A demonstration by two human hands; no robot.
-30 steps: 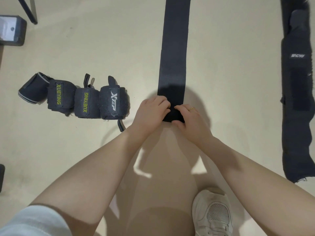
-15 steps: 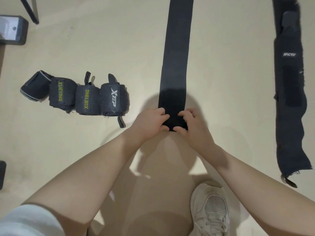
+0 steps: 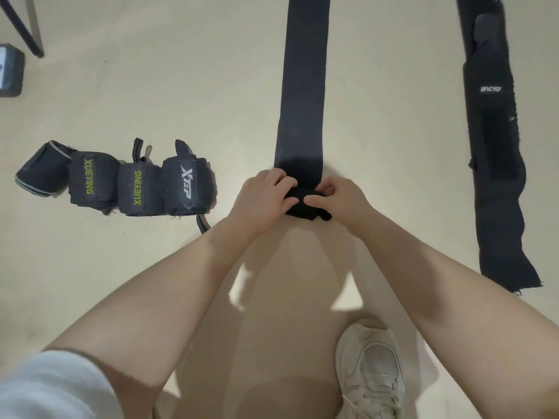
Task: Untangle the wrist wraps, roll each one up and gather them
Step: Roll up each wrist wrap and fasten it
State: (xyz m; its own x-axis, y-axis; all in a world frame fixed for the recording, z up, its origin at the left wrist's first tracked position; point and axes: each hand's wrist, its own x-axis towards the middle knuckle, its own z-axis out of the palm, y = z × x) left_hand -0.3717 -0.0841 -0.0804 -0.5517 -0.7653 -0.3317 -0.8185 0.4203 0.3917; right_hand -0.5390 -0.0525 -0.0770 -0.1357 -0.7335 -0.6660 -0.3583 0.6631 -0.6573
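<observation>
Your grip is two-handed: your left hand (image 3: pixel 261 196) and right hand (image 3: pixel 340 196) both curl their fingers round the small started roll (image 3: pixel 307 204) at the near end of a long black wrist wrap (image 3: pixel 304 86), thumbs pinching it from the near side. The wrap lies flat on the floor (image 3: pixel 211 71), its long axis running straight away from you — the unrolled length stretches ahead and out of view. Both hands sit equally close, one at each end of the roll, so rolling forward looks like the natural next move. To your left, four rolled wraps (image 3: pixel 121 184) stand in a row. Well to your right lies another unrolled wrap (image 3: pixel 496 146), also lengthwise.
</observation>
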